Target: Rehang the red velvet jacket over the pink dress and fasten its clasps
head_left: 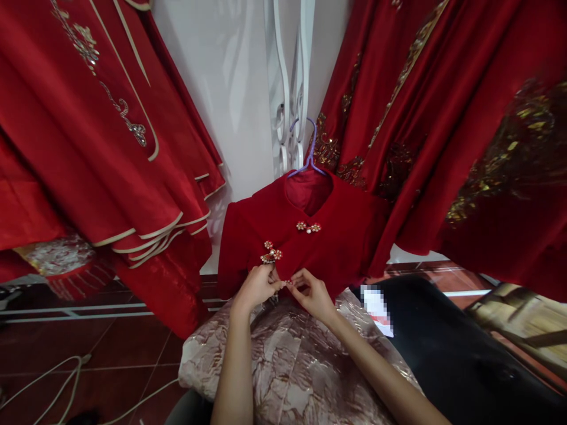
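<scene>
A small red velvet top [336, 236] hangs on a purple hanger [310, 154] in front of me. It has jewelled flower clasps on its front, one near the collar [309, 227] and one lower left [271, 252]. My left hand [256, 286] and my right hand [312, 292] meet at the top's lower front edge. Both pinch the fabric there around a small clasp between the fingertips. A pale pink brocade skirt [283, 360] spreads below the top, under my forearms.
Red embroidered gowns hang at the left [88, 147] and right [465, 136]. A white ornate rack [290, 88] stands against the white wall behind. A black cushion [452, 348] lies at the right. Pale cables [66, 372] trail over the dark red tiled floor.
</scene>
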Demonstrator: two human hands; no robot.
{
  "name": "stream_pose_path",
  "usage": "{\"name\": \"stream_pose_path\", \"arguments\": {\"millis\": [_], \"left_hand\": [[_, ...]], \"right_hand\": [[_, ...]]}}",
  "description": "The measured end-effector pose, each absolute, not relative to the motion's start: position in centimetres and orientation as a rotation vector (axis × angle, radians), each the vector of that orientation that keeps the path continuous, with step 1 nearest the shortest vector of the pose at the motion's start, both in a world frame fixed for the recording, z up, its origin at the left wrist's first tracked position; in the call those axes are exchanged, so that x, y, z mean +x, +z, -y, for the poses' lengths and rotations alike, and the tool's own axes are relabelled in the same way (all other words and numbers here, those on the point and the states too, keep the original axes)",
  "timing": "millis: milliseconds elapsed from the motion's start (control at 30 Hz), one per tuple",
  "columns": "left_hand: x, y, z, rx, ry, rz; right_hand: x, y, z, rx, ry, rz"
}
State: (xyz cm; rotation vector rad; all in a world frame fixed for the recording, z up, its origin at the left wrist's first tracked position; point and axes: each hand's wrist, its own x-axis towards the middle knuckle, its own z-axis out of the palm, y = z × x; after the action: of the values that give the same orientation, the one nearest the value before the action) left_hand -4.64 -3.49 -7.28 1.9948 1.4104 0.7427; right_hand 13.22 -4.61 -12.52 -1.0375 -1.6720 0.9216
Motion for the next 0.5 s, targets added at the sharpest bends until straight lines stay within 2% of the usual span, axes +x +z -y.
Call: {"name": "stream_pose_path", "arguments": {"millis": [133, 333, 500], "left_hand": [[-4.8, -7.0, 3.8, 1.800, 0.864, -1.292], [-3.5, -5.8, 3.4, 1.207, 1.303, -1.051], [-3.3, -5.4, 3.0, 0.872, 1.317, -0.910]], "right_hand": [[14.2, -11.1, 4.5, -1.039, 0.962, 1.728], [17.4, -7.4, 4.7, -0.855, 1.231, 1.971], [17.7, -6.7, 5.1, -0.839, 1.305, 2.026]]}}
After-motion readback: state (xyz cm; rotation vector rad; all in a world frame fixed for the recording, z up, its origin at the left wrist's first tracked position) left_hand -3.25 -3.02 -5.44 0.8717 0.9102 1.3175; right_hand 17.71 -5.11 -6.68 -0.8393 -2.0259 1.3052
